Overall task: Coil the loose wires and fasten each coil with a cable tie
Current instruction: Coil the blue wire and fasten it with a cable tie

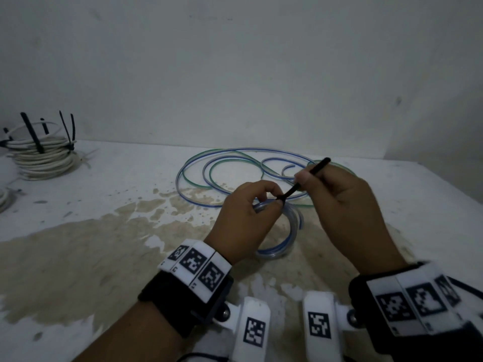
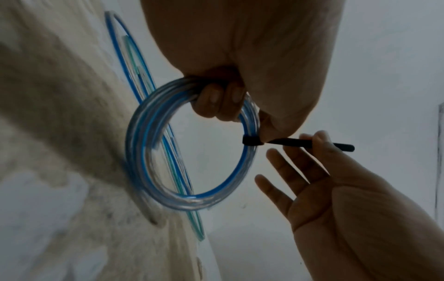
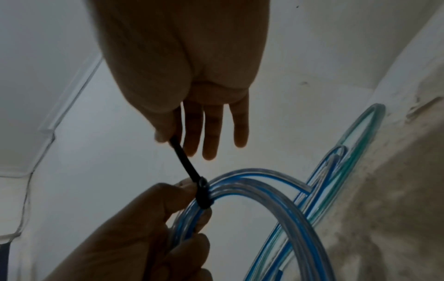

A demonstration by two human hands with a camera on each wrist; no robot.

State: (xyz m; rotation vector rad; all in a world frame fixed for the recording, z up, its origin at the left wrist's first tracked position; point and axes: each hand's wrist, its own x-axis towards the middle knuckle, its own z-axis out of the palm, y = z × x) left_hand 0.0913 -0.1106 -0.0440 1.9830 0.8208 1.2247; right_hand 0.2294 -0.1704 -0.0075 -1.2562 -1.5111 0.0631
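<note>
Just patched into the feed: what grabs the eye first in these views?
Front and centre, the left hand grips a blue-and-clear wire coil while the right hand pinches the tail of a black cable tie looped round it. Behind them on the stained table, loose blue and green wire sprawls uncoiled. At far left stands a stack of white coils with black tie tails sticking up.

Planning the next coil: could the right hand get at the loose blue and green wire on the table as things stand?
Probably not yet: the right hand pinches the black cable tie. The loose wire lies uncovered just behind.
</note>
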